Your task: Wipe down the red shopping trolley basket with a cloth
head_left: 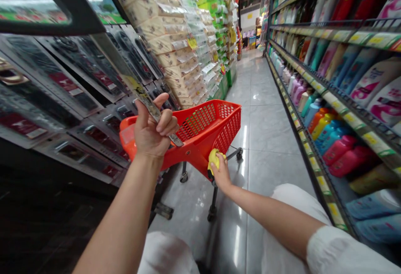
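At the left, plastic-fronted packages (59, 82) hang on a dark display. Just right of them, the left hand (153, 132) curls its lower fingers around a metal bar (177, 139), index finger lifted clear; the bar's low end meets the near rim of the red shopping cart (196, 150). Beyond, stacked beige packs (171, 36) and green packs (216, 11) line the aisle's left side. The cart stands mid-aisle on the grey tile floor (272, 140). At its near right underside, the right hand (222, 171) is closed round a bunched yellow cloth (215, 157), pressing it to the red plastic. Wiping looks under way at that spot; which parts are done and which remain, I cannot tell. Farther right, shelves (340, 98) hold bottles (326, 125).
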A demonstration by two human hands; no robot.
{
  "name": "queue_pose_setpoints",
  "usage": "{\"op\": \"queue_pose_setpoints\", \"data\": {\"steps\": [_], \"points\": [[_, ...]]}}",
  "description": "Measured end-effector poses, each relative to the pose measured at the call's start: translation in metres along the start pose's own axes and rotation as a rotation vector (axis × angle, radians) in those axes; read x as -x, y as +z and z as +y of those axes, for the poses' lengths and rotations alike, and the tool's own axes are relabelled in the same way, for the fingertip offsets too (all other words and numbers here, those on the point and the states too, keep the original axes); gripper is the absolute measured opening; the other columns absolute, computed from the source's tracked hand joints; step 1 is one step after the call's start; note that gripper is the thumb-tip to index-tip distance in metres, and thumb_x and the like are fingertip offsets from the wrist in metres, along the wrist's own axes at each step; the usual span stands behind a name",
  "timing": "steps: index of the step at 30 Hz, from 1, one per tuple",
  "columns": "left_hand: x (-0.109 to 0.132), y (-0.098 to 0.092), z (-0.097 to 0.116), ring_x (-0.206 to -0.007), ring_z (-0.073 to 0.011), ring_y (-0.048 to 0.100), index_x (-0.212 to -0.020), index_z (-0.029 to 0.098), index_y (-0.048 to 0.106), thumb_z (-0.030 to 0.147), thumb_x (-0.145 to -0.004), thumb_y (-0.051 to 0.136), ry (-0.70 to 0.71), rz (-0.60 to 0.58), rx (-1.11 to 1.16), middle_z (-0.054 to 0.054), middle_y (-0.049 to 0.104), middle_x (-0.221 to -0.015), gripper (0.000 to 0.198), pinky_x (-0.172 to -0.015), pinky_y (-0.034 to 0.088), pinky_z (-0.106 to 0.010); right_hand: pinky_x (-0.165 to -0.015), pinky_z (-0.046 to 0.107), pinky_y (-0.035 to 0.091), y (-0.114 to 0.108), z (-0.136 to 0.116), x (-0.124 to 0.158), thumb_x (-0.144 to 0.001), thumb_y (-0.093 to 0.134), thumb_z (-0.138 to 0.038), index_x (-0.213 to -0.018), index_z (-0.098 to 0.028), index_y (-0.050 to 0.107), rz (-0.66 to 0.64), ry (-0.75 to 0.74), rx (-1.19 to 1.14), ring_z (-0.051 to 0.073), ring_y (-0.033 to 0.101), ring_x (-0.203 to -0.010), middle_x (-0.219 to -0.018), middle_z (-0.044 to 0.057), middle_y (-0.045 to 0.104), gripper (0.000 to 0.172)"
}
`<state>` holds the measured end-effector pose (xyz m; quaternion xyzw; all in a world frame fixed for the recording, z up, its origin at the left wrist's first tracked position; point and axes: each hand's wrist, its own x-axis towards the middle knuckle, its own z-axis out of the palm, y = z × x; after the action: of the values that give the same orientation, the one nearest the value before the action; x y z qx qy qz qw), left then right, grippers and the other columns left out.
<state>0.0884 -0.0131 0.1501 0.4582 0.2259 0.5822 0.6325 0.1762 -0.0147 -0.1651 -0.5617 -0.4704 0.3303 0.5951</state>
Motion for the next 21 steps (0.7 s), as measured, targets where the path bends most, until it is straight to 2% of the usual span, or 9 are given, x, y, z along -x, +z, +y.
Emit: {"op": "queue_pose_setpoints", "data": {"steps": [4, 6, 8, 10, 12, 13, 17, 18, 21], "points": [[-0.010, 0.004, -0.006, -0.034, -0.0089, 0.020, -0.092, 0.024, 0.071, 0.064, -0.092, 0.029, 0.000, -0.013, -0.013, 0.007, 0.025, -0.040, 0.058, -0.035, 0.017, -0.021, -0.098, 0.044, 0.041, -0.006, -0.004, 0.000, -0.075, 0.051, -0.024, -0.122, -0.015, 0.046, -0.003, 0.192, 0.002, 0.026, 0.052, -0.108, -0.117, 0.014, 0.053, 0.048], [-0.013, 0.004, -0.008, -0.034, -0.0087, 0.020, -0.092, 0.024, 0.071, 0.065, -0.092, 0.031, -0.001, -0.002, -0.018, 0.007, 0.025, -0.040, 0.056, -0.035, 0.017, -0.021, -0.097, 0.044, 0.043, -0.009, -0.016, -0.005, -0.076, 0.052, -0.026, -0.123, -0.014, 0.045, -0.020, 0.214, -0.027, 0.026, 0.053, -0.107, -0.117, 0.015, 0.054, 0.049], [-0.014, 0.005, -0.009, -0.034, -0.0086, 0.020, -0.091, 0.025, 0.070, 0.065, -0.091, 0.032, -0.001, 0.005, -0.025, 0.007, 0.025, -0.040, 0.055, -0.035, 0.017, -0.021, -0.097, 0.043, 0.043, -0.017, -0.033, -0.014, -0.079, 0.053, -0.029, -0.124, -0.017, 0.046, -0.079, 0.078, -0.057, 0.025, 0.053, -0.109, -0.119, 0.013, 0.054, 0.048], [-0.014, 0.005, -0.009, -0.033, -0.0086, 0.020, -0.091, 0.025, 0.070, 0.064, -0.092, 0.031, -0.001, -0.005, -0.023, 0.007, 0.025, -0.040, 0.056, -0.035, 0.016, -0.021, -0.102, 0.041, 0.040, -0.027, -0.048, -0.021, -0.080, 0.055, -0.029, -0.125, -0.021, 0.048, -0.180, -0.148, -0.064, 0.023, 0.051, -0.115, -0.122, 0.009, 0.053, 0.047], [-0.014, 0.005, -0.010, -0.033, -0.0086, 0.020, -0.090, 0.025, 0.070, 0.064, -0.092, 0.031, -0.002, -0.020, -0.008, 0.007, 0.025, -0.040, 0.056, -0.035, 0.016, -0.022, -0.105, 0.041, 0.038, -0.034, -0.053, -0.022, -0.079, 0.056, -0.025, -0.124, -0.024, 0.049, -0.236, -0.272, -0.036, 0.022, 0.049, -0.119, -0.123, 0.008, 0.053, 0.046], [-0.014, 0.006, -0.010, -0.033, -0.0086, 0.020, -0.090, 0.024, 0.070, 0.064, -0.092, 0.031, -0.001, -0.024, -0.002, 0.007, 0.025, -0.039, 0.056, -0.035, 0.015, -0.022, -0.105, 0.041, 0.038, -0.035, -0.051, -0.019, -0.078, 0.056, -0.022, -0.123, -0.023, 0.049, -0.233, -0.255, -0.009, 0.022, 0.050, -0.118, -0.123, 0.008, 0.052, 0.046], [-0.016, 0.006, -0.011, -0.033, -0.0080, 0.019, -0.091, 0.024, 0.071, 0.063, -0.092, 0.032, 0.017, -0.007, -0.008, 0.006, 0.025, -0.039, 0.055, -0.035, 0.015, -0.022, -0.099, 0.045, 0.042, -0.028, -0.042, -0.002, -0.075, 0.054, -0.015, -0.121, -0.021, 0.048, -0.152, -0.032, 0.104, 0.024, 0.053, -0.110, -0.117, 0.011, 0.051, 0.047], [-0.017, 0.005, -0.011, -0.033, -0.0080, 0.019, -0.091, 0.024, 0.071, 0.063, -0.092, 0.032, 0.022, 0.003, -0.013, 0.007, 0.025, -0.040, 0.054, -0.035, 0.015, -0.022, -0.099, 0.044, 0.043, -0.027, -0.043, 0.000, -0.076, 0.054, -0.016, -0.124, -0.021, 0.047, -0.154, -0.047, 0.108, 0.024, 0.053, -0.110, -0.118, 0.011, 0.050, 0.048], [-0.018, 0.003, -0.010, -0.033, -0.0080, 0.019, -0.090, 0.025, 0.071, 0.064, -0.092, 0.034, 0.021, 0.019, -0.018, 0.007, 0.026, -0.040, 0.054, -0.035, 0.014, -0.022, -0.098, 0.041, 0.044, -0.028, -0.051, -0.002, -0.079, 0.056, -0.021, -0.129, -0.025, 0.045, -0.226, -0.233, 0.111, 0.024, 0.053, -0.111, -0.123, 0.010, 0.047, 0.051]]}}
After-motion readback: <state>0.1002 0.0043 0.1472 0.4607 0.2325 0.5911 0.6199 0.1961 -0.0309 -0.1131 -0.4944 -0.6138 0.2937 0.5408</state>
